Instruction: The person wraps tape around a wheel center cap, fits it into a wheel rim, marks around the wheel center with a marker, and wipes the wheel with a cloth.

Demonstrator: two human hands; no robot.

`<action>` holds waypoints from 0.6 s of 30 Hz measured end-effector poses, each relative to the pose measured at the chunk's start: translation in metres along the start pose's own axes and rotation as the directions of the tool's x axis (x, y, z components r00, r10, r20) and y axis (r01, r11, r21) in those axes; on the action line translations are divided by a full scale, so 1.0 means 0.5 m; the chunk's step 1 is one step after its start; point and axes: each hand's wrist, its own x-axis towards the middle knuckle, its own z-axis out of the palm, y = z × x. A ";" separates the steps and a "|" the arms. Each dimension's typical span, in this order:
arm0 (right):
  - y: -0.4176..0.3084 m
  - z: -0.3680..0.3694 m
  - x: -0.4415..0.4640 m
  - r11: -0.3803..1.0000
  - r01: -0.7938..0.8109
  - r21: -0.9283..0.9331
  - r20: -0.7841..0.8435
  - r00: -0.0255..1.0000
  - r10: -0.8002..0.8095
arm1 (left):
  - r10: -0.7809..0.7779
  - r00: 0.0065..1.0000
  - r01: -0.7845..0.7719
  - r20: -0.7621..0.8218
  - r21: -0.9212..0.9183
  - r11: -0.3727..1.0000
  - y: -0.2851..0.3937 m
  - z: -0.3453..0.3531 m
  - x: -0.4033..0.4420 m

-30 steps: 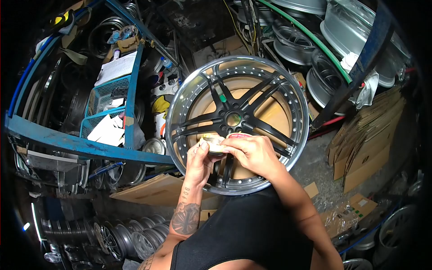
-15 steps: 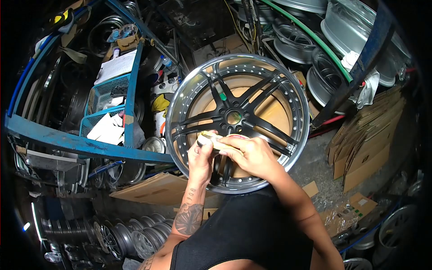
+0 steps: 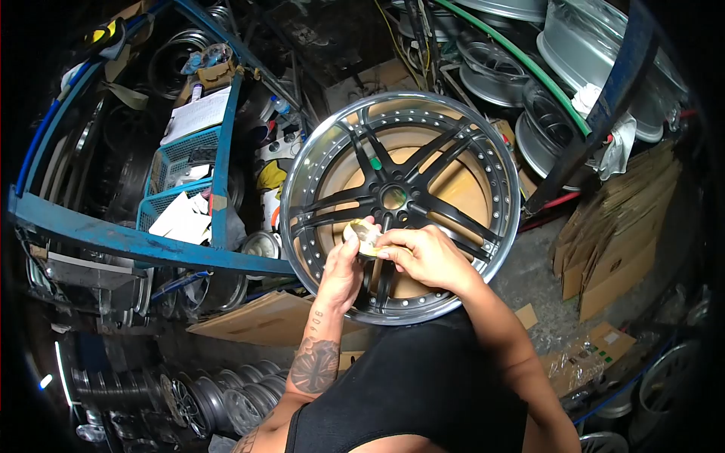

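My left hand (image 3: 343, 266) is closed on a small round piece (image 3: 362, 233) with a shiny, pale face and a yellowish edge, perhaps a wheel's centre cap. At its lower right rim, the fingertips of my right hand (image 3: 429, 257) pinch a thin yellowish edge. Both hands are above the lower part of a large alloy wheel (image 3: 393, 164), which has dark twin spokes, a polished lip and bolts round the rim. Brown cardboard shows between the spokes. My hands and forearms hide part of the lower spokes.
On the left, a blue metal rack (image 3: 143, 243) carries blue mesh baskets (image 3: 172, 195) and papers (image 3: 198, 113). Folded cardboard (image 3: 619, 226) leans at the right. Silver wheels (image 3: 491, 83) are stacked behind a green hose (image 3: 521, 57). More wheels (image 3: 242, 404) stand at lower left.
The round piece has turned so that its pale face shows upward. My right hand has shifted slightly, its fingers now pinched at the piece's edge. The wheel stays in place.
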 end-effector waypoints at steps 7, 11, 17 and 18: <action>-0.008 0.006 -0.001 1.000 -0.015 0.004 -0.041 0.999 0.015 | 0.092 0.995 -0.090 -0.029 0.059 0.994 -0.013 -0.008 0.001; -0.051 -0.009 -0.015 0.993 -0.071 0.097 0.048 0.997 0.067 | 0.076 0.996 -0.080 -0.042 -0.078 0.994 0.000 -0.033 0.005; -0.022 -0.006 -0.017 0.997 -0.055 0.061 -0.029 0.998 0.057 | 0.102 0.995 -0.101 0.000 -0.065 0.993 0.008 -0.015 -0.002; -0.012 -0.001 -0.015 0.997 -0.039 0.062 -0.043 0.998 0.041 | 0.086 0.996 -0.085 0.010 -0.080 0.993 0.002 -0.019 -0.001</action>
